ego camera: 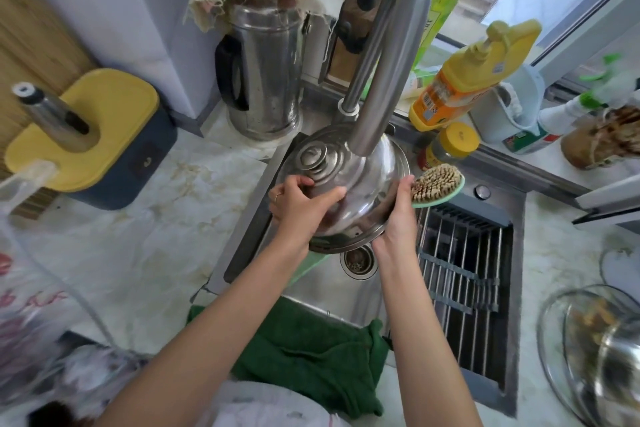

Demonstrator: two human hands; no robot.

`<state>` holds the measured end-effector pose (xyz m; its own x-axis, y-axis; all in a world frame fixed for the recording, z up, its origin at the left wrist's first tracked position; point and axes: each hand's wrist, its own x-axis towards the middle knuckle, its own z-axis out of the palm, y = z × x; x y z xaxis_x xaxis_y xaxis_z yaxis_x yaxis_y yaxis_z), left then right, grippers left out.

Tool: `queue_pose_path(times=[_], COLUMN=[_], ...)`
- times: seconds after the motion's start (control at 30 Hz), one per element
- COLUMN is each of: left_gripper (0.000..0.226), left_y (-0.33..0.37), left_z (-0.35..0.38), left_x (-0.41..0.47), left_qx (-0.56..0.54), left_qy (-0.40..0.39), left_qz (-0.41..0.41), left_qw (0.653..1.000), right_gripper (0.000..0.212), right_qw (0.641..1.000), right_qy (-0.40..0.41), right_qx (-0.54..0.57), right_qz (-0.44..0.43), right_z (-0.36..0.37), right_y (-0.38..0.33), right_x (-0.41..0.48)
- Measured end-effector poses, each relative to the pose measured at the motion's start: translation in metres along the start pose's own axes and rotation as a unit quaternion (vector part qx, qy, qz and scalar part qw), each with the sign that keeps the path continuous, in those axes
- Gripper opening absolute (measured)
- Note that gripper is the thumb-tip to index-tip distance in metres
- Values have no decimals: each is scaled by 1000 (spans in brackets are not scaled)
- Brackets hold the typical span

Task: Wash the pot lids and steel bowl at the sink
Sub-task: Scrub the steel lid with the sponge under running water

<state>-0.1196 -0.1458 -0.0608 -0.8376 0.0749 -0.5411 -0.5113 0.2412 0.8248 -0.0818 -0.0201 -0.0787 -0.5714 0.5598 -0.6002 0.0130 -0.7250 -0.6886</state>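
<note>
Left hand [301, 204]: fingers curled over the dome of the round stainless-steel pot lid [349, 191], just below its ringed steel knob [313, 156]. Right hand [398, 215]: grips the lid's right rim, thumb on top. Lid is tilted, held over the steel sink [343, 305], directly under the curved steel faucet [381, 62]. The green-handled bristle brush [438, 185] is touching the right fingertips; can't tell if it's held. Drain strainer [358, 262] below the lid. Wire rack [460, 274] right of the basin. Dark green cloth [311, 357] on the near edge. Glass lid [554, 340] on the counter, far right.
</note>
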Motion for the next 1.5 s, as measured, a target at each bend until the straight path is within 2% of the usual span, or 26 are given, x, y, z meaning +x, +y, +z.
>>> queue_pose_path(times=[0.07, 0.13, 0.27, 0.37, 0.43, 0.5, 0.57, 0.6, 0.67, 0.7, 0.73, 0.77, 0.83, 0.87, 0.93, 1.03, 1.1, 1.17, 1.2, 1.23, 1.3, 1.4, 1.43, 1.5], left_gripper=[53, 41, 47, 36, 29, 22, 23, 35, 49, 51, 51, 51, 47, 46, 52, 62, 53, 42, 40, 41, 46, 50, 49, 44], left_y=[-3, -7, -6, -5, -6, -9, -12, -13, -6, 0, 7, 18, 27, 23, 1, -24, -6, 16, 19, 14, -9, -29, -27, -13], left_z=[-5, -8, -6, -8, -8, -5, 2, 8, 16, 21, 26, 29, 31, 32, 34, 40, 44, 40, 37, 36, 42, 51, 52, 41], left_x=[3, 2, -2, 0, -4, -10, -21, -25, -23, -13, -2, 10, 31, 30, 4, -31, -11, 19, 29, 28, -1, -25, -7, 33], left_qx=[-45, -61, -25, -64, -55, 56, 165, 204, 283, 305, 318, 320, 264, 226, 195, 195, 146, 80, 52, 33, 24, 87, 74, -10], left_qy=[-19, -28, 1, -6, -18, 32, 67, 40, -33, -59, -72, -82, -85, -76, -64, -30, -29, -34, -38, -40, -41, -24, -30, -48], left_qz=[-18, -1, -5, -8, 19, 113, 292, 365, 450, 463, 455, 409, 271, 236, 256, 333, 287, 166, 128, 117, 155, 227, 217, 130], left_qw=[999, 998, 1000, 998, 998, 991, 940, 907, 847, 830, 829, 851, 922, 942, 945, 922, 946, 982, 990, 992, 987, 970, 973, 990], right_gripper=[69, 72, 71, 70, 66, 63, 63, 57, 38, 33, 30, 29, 26, 24, 22, 22, 22, 25, 29, 32, 35, 34, 34, 35], right_qw=[1000, 1000, 1000, 1000, 1000, 1000, 1000, 1000, 998, 997, 995, 994, 990, 987, 980, 971, 961, 948, 941, 934, 930, 937, 935, 918], right_qy=[-4, -3, -22, -21, -14, 3, 10, 12, 10, 6, 3, 8, 31, 36, 41, 34, 28, 24, 23, 21, 18, 19, 14, -17], right_qx=[3, 6, -10, -9, -4, -7, -10, -18, -56, -73, -89, -102, -124, -140, -166, -191, -224, -266, -286, -303, -318, -304, -309, -345], right_qz=[-13, -12, -16, -21, -20, -12, -9, -14, -27, -31, -36, -41, -57, -71, -104, -140, -157, -174, -182, -187, -184, -172, -177, -195], right_z=[1, 1, 4, 5, 5, 8, 11, 12, 13, 12, 11, 10, 10, 9, 6, 0, 0, 2, 2, 1, -3, -5, -4, -6], right_y=[3, 4, 7, 5, 3, 3, 3, 3, 2, 4, 7, 10, 13, 12, 8, 1, 0, 1, 3, 4, 5, 5, 6, 13], right_x=[1, 2, -1, -3, -2, -5, -9, -13, -21, -24, -28, -32, -36, -37, -35, -31, -33, -41, -44, -45, -44, -40, -42, -48])
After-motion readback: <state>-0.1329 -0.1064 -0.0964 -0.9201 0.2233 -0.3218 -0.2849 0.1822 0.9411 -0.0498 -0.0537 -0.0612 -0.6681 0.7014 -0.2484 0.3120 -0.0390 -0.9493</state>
